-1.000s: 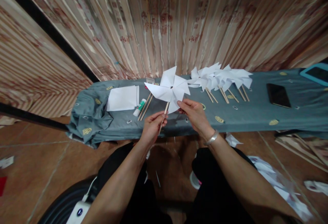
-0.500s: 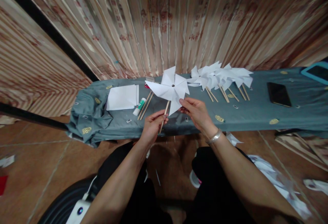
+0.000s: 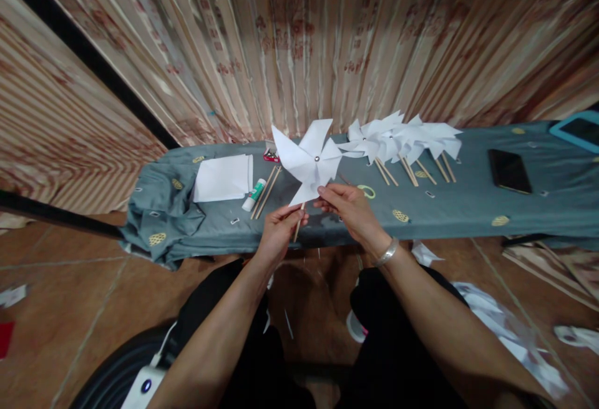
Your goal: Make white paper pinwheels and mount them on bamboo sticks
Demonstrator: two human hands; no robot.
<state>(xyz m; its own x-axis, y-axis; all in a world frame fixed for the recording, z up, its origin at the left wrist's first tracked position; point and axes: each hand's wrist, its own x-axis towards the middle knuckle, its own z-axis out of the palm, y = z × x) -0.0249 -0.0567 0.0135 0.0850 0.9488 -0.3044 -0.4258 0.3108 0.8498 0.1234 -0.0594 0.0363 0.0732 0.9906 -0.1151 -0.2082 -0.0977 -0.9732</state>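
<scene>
Taking the hub of my pinwheel as the clock's centre, at 9 o'clock I have a stack of white paper (image 3: 221, 178) on the grey-green cloth (image 3: 458, 209). At 8 lie a glue stick (image 3: 254, 195) and, just beside it, some wooden sticks (image 3: 266, 193); a small red box (image 3: 271, 153) is near, at 9. My left hand (image 3: 281, 226), at 7, is closed around the stick of the white pinwheel (image 3: 306, 154), holding it up in front of me. Between 4 and 5, my right hand (image 3: 350, 206) has its fingers curled and its thumb at a lower blade; I can't tell whether it pinches the paper. A yellow-green loop (image 3: 369, 192) shows at 4. Overlapping finished pinwheels (image 3: 407, 137) lie between 2 and 3, and a dark phone (image 3: 510, 172) well apart at 3.
</scene>
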